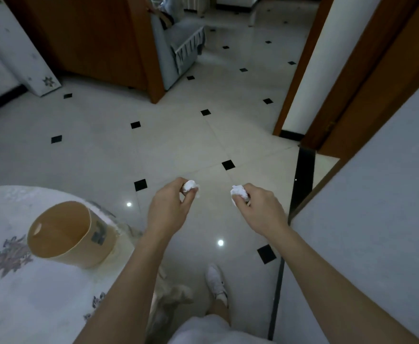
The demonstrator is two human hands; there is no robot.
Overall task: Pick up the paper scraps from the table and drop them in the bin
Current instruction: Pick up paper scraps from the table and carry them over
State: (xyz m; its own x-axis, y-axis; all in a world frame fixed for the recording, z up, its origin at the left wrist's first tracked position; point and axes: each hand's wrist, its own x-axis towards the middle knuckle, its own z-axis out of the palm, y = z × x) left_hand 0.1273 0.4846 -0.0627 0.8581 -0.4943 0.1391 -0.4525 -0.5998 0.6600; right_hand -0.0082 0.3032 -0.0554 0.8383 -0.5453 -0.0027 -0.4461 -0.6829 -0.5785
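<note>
Hands are both gripping crumpled paper over the floor: left hand [171, 202] is pinching one paper scrap [190, 186], right hand [260, 206] another scrap [238, 191]. Bin [69, 234] is standing on the table [17, 306], left of them.

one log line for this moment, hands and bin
left hand: paper ball | right hand: paper ball | bin: on table, apart

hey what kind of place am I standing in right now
Most likely a home. A tiled floor with small black diamond insets runs past wooden door frames, a skirted armchair sits in the next room, and a floral tablecloth covers the table beside you.
</note>
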